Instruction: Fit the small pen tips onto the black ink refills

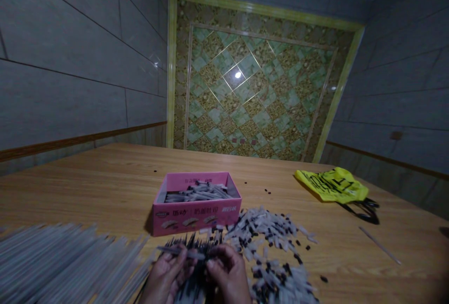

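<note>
My left hand (168,273) is closed, with thumb and fingers pinching a slim grey pen-like tube (187,252) that lies almost level. Its right end reaches the fingertips of my right hand (226,271), which are curled together; what they hold, if anything, is hidden. Beneath and between both hands lies a bundle of dark-tipped thin sticks (191,285). Just beyond the hands stands an open pink box (196,217) with many similar grey tubes (199,191) inside. To the right are heaps of small whitish caps (264,227) mixed with little black plugs (298,258).
A broad pile of long translucent tubes (52,266) covers the table's left front. On the wooden table (280,163), a yellow bag (331,186) with black straps rests at the right, near one loose thin stick (380,246). Tiled walls enclose the table.
</note>
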The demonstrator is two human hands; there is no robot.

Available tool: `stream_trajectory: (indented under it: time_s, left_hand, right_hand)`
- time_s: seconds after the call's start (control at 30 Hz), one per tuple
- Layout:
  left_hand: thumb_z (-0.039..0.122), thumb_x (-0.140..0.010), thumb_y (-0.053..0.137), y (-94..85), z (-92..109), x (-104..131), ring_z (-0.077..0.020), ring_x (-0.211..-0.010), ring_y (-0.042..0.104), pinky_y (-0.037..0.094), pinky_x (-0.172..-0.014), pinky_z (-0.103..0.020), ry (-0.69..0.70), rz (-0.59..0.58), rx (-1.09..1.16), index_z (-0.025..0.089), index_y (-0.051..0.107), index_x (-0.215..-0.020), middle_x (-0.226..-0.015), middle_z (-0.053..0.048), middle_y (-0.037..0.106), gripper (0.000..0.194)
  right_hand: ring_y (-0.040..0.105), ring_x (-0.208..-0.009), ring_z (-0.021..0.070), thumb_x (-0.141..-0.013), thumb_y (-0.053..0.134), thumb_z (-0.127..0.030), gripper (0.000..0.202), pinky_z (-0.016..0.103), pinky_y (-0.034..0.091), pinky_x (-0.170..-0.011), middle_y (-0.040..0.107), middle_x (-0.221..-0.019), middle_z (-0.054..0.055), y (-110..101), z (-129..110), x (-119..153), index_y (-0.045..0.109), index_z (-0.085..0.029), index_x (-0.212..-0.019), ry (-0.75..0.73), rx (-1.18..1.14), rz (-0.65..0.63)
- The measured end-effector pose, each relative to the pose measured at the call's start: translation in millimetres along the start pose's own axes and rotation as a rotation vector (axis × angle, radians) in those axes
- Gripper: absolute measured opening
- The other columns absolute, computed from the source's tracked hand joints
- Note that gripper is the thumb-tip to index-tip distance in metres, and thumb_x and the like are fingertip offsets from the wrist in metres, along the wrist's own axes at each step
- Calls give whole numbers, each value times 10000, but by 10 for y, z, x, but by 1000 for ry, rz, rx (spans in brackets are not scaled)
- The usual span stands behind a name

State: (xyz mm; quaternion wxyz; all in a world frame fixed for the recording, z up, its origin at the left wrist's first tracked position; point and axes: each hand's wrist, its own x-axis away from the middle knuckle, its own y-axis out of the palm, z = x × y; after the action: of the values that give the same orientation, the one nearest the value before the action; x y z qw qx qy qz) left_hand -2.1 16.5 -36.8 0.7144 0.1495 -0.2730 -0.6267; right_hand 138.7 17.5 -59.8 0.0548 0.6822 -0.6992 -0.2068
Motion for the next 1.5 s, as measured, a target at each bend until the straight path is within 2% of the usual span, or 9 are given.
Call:
stream_trajectory:
  time_s: [0.3,0.6,0.9,1.07,1.27,1.5]
  left_hand:
    - [132,-551,771,-41,-5,-43,-189,-665,680,558,-600,-265,7,-15,-25,135,542,-817,-721,-62,717,350]
    - [209,-641,724,-53,-6,-50,-163,-703,670,545,-641,-252,-12,-51,-67,144,497,-883,-764,-62,722,338]
    - [239,-643,722,-43,0,-34,-156,-682,666,545,-633,-258,-2,-73,-87,151,486,-871,-765,-63,724,339]
    - [266,-642,719,-19,15,-9,-161,-686,668,541,-633,-255,15,-68,-122,160,464,-864,-751,-65,727,354]
    - [272,-676,690,-87,-19,-60,-164,-706,669,540,-651,-278,49,-147,-196,175,447,-869,-806,-64,726,325]
    - [276,-662,695,-87,-36,-71,-172,-679,669,534,-629,-281,83,-171,-222,177,465,-845,-763,-58,726,310]
  right_hand:
    - [509,-560,130,-580,739,-292,245,219,382,-522,576,-601,-3,-7,-5,27,625,-146,-741,-43,114,65]
    - [526,-587,148,-583,713,-219,179,235,404,-552,604,-619,9,-7,-7,37,634,-152,-730,-76,188,94]
    - [510,-593,141,-603,689,-198,145,231,388,-548,593,-624,9,-14,3,27,626,-149,-724,-83,195,53]
    - [488,-557,129,-593,701,-226,169,228,374,-528,569,-595,-5,-18,39,23,622,-149,-721,-66,153,60]
    - [474,-552,126,-610,703,-323,213,229,375,-523,538,-580,-12,3,15,16,602,-147,-677,-85,140,53]
    - [445,-586,132,-678,639,-410,265,232,361,-537,490,-607,-17,-78,89,3,570,-156,-701,-105,260,2]
